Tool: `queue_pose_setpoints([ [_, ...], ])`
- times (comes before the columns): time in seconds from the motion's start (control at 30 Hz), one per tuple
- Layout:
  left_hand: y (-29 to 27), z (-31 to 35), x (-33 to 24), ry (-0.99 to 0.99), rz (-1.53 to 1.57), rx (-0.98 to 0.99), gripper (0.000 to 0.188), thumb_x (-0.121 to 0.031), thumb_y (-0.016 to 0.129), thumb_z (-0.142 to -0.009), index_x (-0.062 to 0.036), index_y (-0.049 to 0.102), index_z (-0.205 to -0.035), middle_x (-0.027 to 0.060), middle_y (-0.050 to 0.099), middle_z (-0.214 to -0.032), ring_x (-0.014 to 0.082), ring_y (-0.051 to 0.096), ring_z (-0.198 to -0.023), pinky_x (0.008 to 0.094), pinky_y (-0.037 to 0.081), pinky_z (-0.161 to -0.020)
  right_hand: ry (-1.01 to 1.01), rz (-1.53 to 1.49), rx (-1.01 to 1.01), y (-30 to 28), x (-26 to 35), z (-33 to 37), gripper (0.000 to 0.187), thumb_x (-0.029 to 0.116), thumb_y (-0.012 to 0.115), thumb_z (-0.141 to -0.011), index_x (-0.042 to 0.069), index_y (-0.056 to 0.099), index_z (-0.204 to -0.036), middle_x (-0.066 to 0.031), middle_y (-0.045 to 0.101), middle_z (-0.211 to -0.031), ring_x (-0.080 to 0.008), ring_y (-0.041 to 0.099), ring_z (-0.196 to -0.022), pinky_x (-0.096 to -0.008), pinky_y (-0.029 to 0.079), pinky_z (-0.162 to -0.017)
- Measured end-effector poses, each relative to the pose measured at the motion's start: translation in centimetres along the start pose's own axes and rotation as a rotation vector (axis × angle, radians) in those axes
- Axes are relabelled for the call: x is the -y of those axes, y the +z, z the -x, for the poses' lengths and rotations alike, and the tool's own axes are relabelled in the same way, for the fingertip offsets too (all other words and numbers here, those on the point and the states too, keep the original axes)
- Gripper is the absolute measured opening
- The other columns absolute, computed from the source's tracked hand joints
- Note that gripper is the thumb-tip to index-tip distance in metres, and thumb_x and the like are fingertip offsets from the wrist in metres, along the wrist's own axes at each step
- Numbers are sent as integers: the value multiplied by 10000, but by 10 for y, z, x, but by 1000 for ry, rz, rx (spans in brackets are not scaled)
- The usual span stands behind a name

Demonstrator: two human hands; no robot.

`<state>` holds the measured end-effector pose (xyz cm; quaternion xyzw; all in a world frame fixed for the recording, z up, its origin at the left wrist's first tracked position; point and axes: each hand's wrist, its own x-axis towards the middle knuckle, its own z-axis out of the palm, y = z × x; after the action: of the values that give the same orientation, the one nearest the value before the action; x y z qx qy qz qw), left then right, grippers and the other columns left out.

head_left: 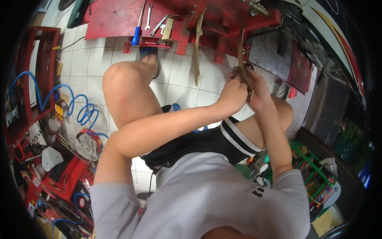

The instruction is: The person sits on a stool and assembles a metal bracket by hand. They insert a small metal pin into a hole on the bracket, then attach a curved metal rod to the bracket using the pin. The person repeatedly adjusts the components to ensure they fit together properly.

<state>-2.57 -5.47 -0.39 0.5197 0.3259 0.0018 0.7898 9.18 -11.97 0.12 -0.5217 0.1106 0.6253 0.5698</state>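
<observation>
My left hand (234, 95) and right hand (259, 89), both partly curled, flank the curved strip's (241, 51) near end, below the red stand (229, 18); exact grip hidden, can't tell. Probably mid-adjustment; next move likely needs steadying.

It's a repair wkshp, w/ wrenches (149, 18) & s'driver (136, 36) on red platform (109, 20).

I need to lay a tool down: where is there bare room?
The red platform is bare just left of the blue-handled screwdriver. White tiled floor lies open between the left foot and the unheld brass-coloured strip. It is crowded around the wrenches right of that screwdriver and on the red surface at lower left.
</observation>
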Motion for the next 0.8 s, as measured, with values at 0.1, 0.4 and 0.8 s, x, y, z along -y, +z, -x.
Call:
queue_pose_setpoints([
  [0.1, -26, 2, -2, 160, -696, 188, 293, -162, 438, -912, 76, 531, -1056, 238, 664, -872, 388, 665, -816, 482, 511, -711, -66, -112, 18, 1, -14, 1, 341, 283, 359, -1026, 4, 553, -1044, -150, 634, -999, -254, 618, -938, -390, 496, -894],
  [0.4, -150, -52, 81, -267, -1392, 166, 329, -230, 585, -805, -11, 699, -1023, 221, 682, -1049, 343, 671, -1003, 414, 539, -853, -168, -59, 68, -11, -27, -14, 316, 271, 390, -1011, 2, 550, -971, -129, 615, -851, -232, 597, -793, -377, 498, -802],
  [0.8, -257, -200, 99, -240, 627, -750, 340, -268, 530, -969, 5, 533, -1170, 177, 596, -1100, 319, 639, -887, 454, 577, -700, -215, 101, 26, -8, -26, -9, 308, 277, 431, -1000, 3, 573, -994, -90, 615, -832, -180, 584, -743, -321, 481, -726],
])
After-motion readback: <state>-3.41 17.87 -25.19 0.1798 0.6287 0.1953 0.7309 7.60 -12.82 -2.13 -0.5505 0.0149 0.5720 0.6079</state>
